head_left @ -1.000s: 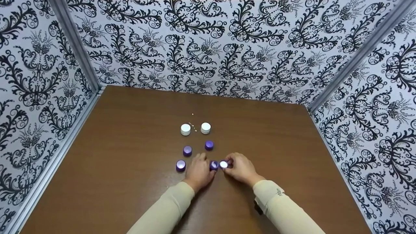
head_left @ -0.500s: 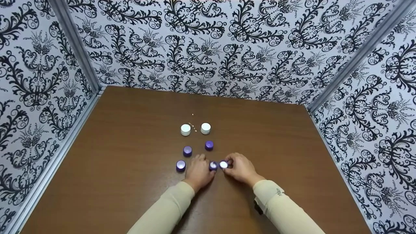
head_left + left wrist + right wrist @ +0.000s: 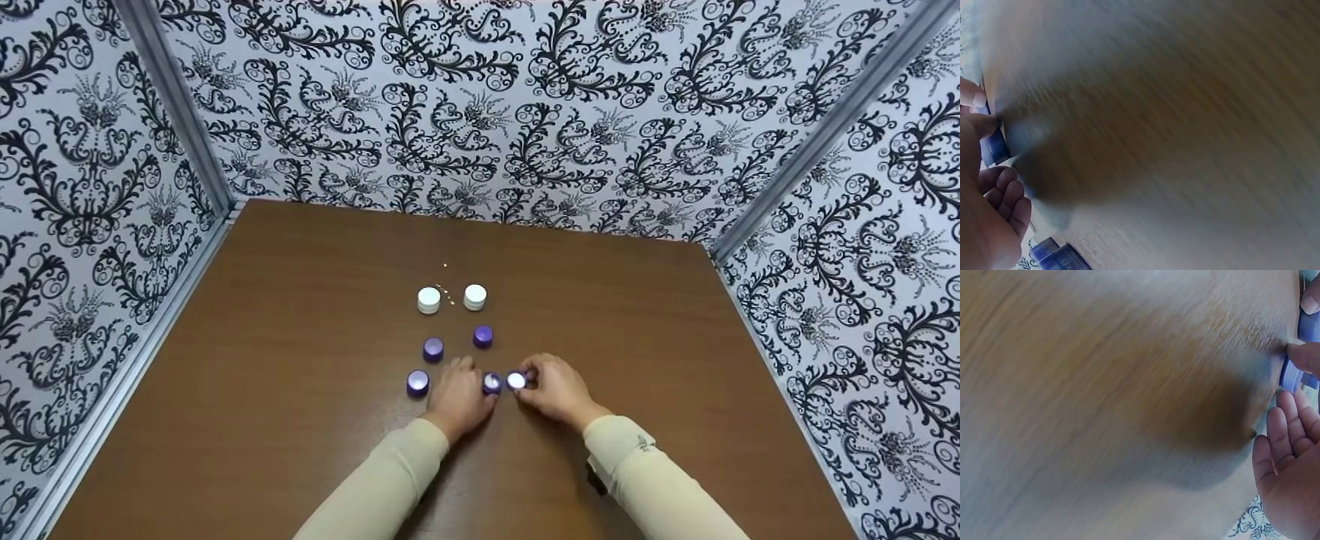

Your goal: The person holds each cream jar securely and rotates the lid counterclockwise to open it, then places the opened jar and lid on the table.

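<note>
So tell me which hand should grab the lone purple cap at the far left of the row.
Left. The left hand sits right beside that purple cap, while the right hand is on the other side, pinching a white-topped cap.

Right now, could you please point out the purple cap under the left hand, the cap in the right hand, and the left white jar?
purple cap (image 3: 492, 382): head view, on its shiny top.
right-hand cap (image 3: 516, 380): head view, on its bright top face.
left white jar (image 3: 429, 298): head view, on its lid.
</note>
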Demonstrator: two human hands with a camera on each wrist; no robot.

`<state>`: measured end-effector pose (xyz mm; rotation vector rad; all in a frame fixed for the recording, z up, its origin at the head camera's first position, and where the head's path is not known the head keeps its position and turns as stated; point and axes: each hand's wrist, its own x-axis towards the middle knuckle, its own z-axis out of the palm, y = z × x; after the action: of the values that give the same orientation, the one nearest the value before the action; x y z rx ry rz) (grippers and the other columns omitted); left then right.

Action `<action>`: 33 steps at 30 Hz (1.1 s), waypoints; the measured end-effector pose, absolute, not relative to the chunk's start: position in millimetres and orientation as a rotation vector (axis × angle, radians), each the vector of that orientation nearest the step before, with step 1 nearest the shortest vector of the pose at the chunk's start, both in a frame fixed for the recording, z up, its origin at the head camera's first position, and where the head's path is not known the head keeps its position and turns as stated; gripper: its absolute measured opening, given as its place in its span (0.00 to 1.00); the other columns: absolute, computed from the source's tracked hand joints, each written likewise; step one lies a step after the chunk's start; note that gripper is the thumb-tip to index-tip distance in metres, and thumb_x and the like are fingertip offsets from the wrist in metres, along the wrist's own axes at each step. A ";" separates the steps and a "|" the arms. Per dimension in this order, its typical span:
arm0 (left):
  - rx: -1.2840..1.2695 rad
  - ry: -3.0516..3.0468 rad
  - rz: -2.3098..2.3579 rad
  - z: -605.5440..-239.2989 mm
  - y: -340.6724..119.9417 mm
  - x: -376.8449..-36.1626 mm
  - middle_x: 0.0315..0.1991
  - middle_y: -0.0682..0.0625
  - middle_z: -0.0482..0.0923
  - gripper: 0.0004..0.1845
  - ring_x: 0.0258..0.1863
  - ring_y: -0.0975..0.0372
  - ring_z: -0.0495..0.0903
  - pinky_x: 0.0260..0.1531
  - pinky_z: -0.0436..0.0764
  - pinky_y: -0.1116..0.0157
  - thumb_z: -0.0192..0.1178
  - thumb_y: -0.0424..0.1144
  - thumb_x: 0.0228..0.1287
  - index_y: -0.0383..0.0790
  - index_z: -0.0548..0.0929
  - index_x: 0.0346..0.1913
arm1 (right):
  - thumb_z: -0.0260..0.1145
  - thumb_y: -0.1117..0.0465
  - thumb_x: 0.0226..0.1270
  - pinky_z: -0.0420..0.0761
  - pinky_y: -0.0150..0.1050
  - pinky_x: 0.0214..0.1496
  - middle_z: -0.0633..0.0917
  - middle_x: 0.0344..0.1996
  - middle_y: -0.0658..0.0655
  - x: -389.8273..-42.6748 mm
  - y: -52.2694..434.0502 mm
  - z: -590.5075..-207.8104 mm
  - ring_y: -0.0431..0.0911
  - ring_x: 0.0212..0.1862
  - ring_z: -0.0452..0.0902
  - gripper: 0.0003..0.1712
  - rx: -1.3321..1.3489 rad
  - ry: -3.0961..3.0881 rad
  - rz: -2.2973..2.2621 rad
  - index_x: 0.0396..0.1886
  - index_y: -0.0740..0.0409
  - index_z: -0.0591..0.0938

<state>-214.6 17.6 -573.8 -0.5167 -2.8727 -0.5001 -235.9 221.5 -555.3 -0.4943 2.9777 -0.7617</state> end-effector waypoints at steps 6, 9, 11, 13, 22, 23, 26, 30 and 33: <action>-0.524 -2.902 -0.544 -570.5 18.3 -215.2 0.37 0.46 0.75 0.27 0.41 0.51 0.77 0.47 0.76 0.56 0.69 0.57 0.52 0.31 0.85 0.37 | 0.77 0.56 0.53 0.76 0.44 0.43 0.79 0.34 0.47 -235.2 222.6 -554.3 0.43 0.38 0.74 0.17 -0.477 2.967 -0.749 0.41 0.53 0.82; -0.543 -2.929 -0.540 -563.8 18.2 -216.0 0.40 0.45 0.76 0.31 0.44 0.51 0.76 0.51 0.74 0.56 0.65 0.61 0.53 0.31 0.84 0.36 | 0.77 0.56 0.52 0.76 0.44 0.42 0.79 0.33 0.47 -235.7 224.0 -554.6 0.43 0.38 0.74 0.17 -0.475 2.970 -0.750 0.40 0.53 0.83; -0.551 -2.920 -0.522 -557.9 17.2 -218.4 0.42 0.44 0.77 0.32 0.44 0.51 0.76 0.52 0.74 0.56 0.63 0.63 0.55 0.31 0.84 0.35 | 0.77 0.56 0.52 0.76 0.44 0.42 0.79 0.33 0.47 -236.2 224.3 -554.9 0.44 0.38 0.75 0.16 -0.477 2.969 -0.758 0.40 0.53 0.83; -0.538 -2.892 -0.524 -550.7 15.3 -222.4 0.43 0.43 0.78 0.32 0.45 0.50 0.77 0.52 0.74 0.55 0.62 0.63 0.56 0.31 0.84 0.37 | 0.77 0.56 0.52 0.76 0.44 0.42 0.79 0.33 0.47 -236.8 224.4 -555.9 0.44 0.37 0.75 0.16 -0.488 2.969 -0.764 0.40 0.53 0.83; -0.401 -2.856 -0.444 -532.1 7.5 -257.7 0.45 0.40 0.76 0.29 0.47 0.48 0.76 0.50 0.75 0.52 0.66 0.54 0.59 0.29 0.82 0.49 | 0.77 0.55 0.52 0.76 0.44 0.42 0.80 0.34 0.48 -237.8 220.7 -556.1 0.43 0.38 0.75 0.17 -0.478 2.961 -0.754 0.40 0.52 0.83; -0.391 -2.862 -0.430 -532.0 7.4 -261.8 0.45 0.40 0.76 0.29 0.46 0.48 0.76 0.49 0.76 0.51 0.67 0.54 0.58 0.30 0.81 0.49 | 0.77 0.54 0.52 0.76 0.44 0.41 0.80 0.34 0.48 -238.2 220.4 -556.0 0.43 0.38 0.75 0.17 -0.479 2.959 -0.751 0.41 0.52 0.83; -0.374 -2.899 -0.389 -533.0 7.5 -271.6 0.44 0.40 0.76 0.30 0.46 0.48 0.76 0.49 0.76 0.51 0.69 0.53 0.56 0.30 0.80 0.50 | 0.76 0.54 0.52 0.76 0.43 0.41 0.79 0.34 0.47 -238.9 219.4 -555.5 0.43 0.38 0.75 0.17 -0.473 2.953 -0.744 0.41 0.52 0.84; -0.377 -2.945 -0.378 -535.1 10.3 -279.0 0.46 0.39 0.76 0.31 0.48 0.48 0.76 0.51 0.75 0.52 0.71 0.53 0.54 0.29 0.80 0.51 | 0.76 0.53 0.52 0.76 0.42 0.42 0.78 0.35 0.45 -238.1 220.3 -555.7 0.42 0.39 0.74 0.17 -0.479 2.952 -0.723 0.41 0.51 0.83; -0.401 -2.955 -0.405 -536.2 15.0 -283.1 0.46 0.39 0.77 0.31 0.49 0.47 0.76 0.52 0.74 0.52 0.72 0.52 0.53 0.29 0.79 0.51 | 0.75 0.53 0.52 0.75 0.42 0.42 0.78 0.34 0.45 -236.6 222.6 -555.8 0.42 0.39 0.73 0.17 -0.499 2.969 -0.702 0.41 0.51 0.82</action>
<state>-283.1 15.0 -536.2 -0.4011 -2.9551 -0.4055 -236.6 222.6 -555.8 -0.4989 2.9688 -0.7018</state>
